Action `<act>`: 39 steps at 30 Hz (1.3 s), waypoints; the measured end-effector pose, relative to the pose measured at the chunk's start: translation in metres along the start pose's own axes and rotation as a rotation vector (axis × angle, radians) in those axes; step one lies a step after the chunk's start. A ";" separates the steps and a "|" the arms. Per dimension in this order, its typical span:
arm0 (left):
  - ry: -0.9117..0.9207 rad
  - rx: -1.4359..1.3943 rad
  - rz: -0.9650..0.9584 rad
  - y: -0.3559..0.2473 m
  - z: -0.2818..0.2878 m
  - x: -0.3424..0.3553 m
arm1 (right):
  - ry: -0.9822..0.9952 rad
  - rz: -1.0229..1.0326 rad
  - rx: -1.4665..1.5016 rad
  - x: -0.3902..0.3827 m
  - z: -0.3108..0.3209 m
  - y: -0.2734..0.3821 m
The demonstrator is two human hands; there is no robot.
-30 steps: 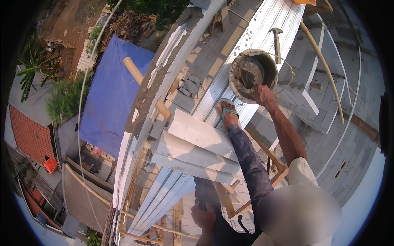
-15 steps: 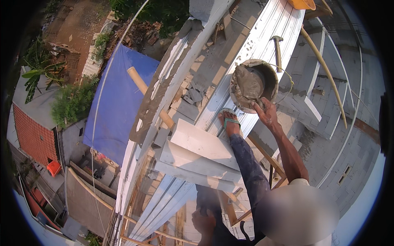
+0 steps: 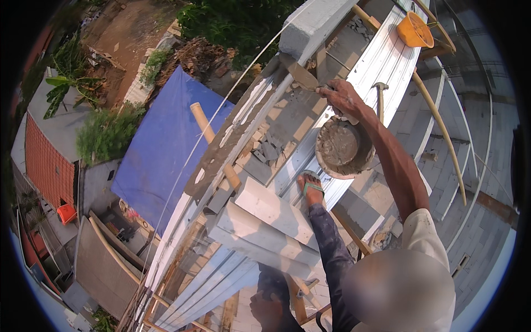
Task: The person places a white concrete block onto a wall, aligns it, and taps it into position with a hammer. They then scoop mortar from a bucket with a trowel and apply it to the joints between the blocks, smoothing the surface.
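Observation:
My right hand [image 3: 343, 99] is closed round the handle of a trowel [image 3: 301, 74]. Its blade lies at the mortar-smeared top of the wall [image 3: 246, 105], close to a grey block [image 3: 310, 36]. Below my right forearm stands a round bucket [image 3: 344, 146] with wet grey mortar inside. My left hand [image 3: 267, 310] is low in the picture beside my dark trouser leg, its fingers curled in; whatever they hold, if anything, is hidden. My sandalled foot [image 3: 311, 188] rests on a ribbed white metal sheet [image 3: 296, 169] near the bucket.
A hammer [image 3: 380, 99] lies on the sheet beyond the bucket, and an orange bucket [image 3: 415, 30] stands farther along. Pale curved panels [image 3: 271, 221] are stacked left of my leg. Bamboo poles [image 3: 202, 122] stick out past the wall. A drop with a blue tarpaulin [image 3: 171, 138] lies beyond it.
My right hand has moved from the mortar bucket's near rim up and left to the wall top, where the trowel now shows. The orange bucket has come further into view.

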State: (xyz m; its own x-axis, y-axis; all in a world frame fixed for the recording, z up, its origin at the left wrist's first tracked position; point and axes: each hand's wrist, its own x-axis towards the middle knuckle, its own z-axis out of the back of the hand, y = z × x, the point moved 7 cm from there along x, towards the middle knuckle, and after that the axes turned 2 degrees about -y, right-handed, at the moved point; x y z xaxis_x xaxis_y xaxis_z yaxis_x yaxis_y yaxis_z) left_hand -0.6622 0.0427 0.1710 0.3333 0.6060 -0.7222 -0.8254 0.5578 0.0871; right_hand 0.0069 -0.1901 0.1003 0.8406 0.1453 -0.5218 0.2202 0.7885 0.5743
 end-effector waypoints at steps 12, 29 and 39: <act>-0.012 0.006 0.111 -0.007 -0.012 -0.023 | 0.219 0.194 0.148 0.035 0.010 0.050; -0.054 0.030 -0.022 -0.002 -0.012 -0.011 | 0.358 0.186 0.225 0.017 0.116 0.035; 0.037 0.019 0.076 -0.009 -0.009 -0.012 | 0.181 0.297 0.217 0.061 0.068 0.085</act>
State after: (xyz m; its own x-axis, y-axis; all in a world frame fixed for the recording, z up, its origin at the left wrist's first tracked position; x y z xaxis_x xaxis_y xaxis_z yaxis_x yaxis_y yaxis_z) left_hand -0.6633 0.0255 0.1725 0.2523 0.6260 -0.7379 -0.8389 0.5216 0.1557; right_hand 0.1102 -0.1550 0.1598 0.7869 0.4660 -0.4045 0.0965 0.5545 0.8266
